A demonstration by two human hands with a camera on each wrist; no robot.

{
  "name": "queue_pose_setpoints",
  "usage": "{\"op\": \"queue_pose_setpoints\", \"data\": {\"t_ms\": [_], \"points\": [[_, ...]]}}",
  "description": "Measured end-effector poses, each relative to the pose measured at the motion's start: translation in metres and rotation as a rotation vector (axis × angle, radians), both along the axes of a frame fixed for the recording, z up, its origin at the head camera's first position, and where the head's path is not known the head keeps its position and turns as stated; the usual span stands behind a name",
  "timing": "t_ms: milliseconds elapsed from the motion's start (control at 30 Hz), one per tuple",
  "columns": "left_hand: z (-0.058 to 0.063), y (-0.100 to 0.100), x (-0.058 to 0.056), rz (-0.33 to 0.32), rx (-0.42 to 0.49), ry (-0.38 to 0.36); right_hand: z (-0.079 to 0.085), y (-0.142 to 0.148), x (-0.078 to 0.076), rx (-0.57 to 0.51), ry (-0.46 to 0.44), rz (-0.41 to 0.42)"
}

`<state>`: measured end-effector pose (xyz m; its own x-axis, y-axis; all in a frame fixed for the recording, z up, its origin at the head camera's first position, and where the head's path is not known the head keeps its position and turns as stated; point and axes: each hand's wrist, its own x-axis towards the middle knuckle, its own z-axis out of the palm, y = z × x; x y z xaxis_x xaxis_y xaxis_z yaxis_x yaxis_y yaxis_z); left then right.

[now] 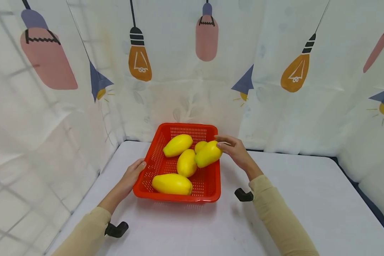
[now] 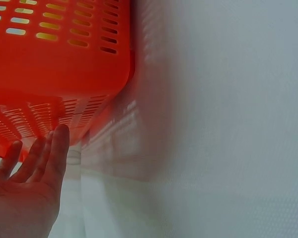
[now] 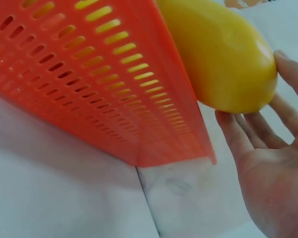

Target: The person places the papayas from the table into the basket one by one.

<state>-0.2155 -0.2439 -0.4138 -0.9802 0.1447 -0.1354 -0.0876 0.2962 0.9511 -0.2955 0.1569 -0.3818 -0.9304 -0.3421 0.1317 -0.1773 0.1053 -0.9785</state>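
A red perforated plastic basket (image 1: 206, 177) stands on the table with several yellow papayas inside, one lengthwise at the front (image 1: 172, 184) and one at the back left (image 1: 177, 145). My left hand (image 1: 132, 176) holds the basket's left side, thumb at the rim; the left wrist view shows its long fingers (image 2: 57, 156) along the outer wall. At the right rim, my right hand (image 1: 233, 149) grips the end of a yellow papaya (image 1: 208, 154) with greenish tint at its other end. In the right wrist view this papaya (image 3: 228, 59) sits between thumb and fingertips, overlapping the rim.
A white-covered table (image 1: 294, 199) extends to both sides of the basket. Close behind it hangs a pale curtain (image 1: 179, 96) printed with lamps and bulbs. Black wrist mounts (image 1: 116, 229) show by both sleeves.
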Motion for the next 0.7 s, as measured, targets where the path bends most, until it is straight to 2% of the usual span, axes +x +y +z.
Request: {"op": "queue_pose_setpoints", "data": {"t_ms": [233, 467, 700], "points": [[0.002, -0.001, 0.003, 0.013, -0.022, -0.021, 0.003, -0.008, 0.005, 0.067, 0.002, 0.041], [0.007, 0.001, 0.002, 0.013, -0.008, -0.003, 0.003, -0.005, 0.006, 0.024, 0.021, 0.026], [0.006, 0.004, 0.0, 0.002, -0.01, -0.017, 0.001, 0.007, 0.01, -0.001, 0.023, -0.016]]}}
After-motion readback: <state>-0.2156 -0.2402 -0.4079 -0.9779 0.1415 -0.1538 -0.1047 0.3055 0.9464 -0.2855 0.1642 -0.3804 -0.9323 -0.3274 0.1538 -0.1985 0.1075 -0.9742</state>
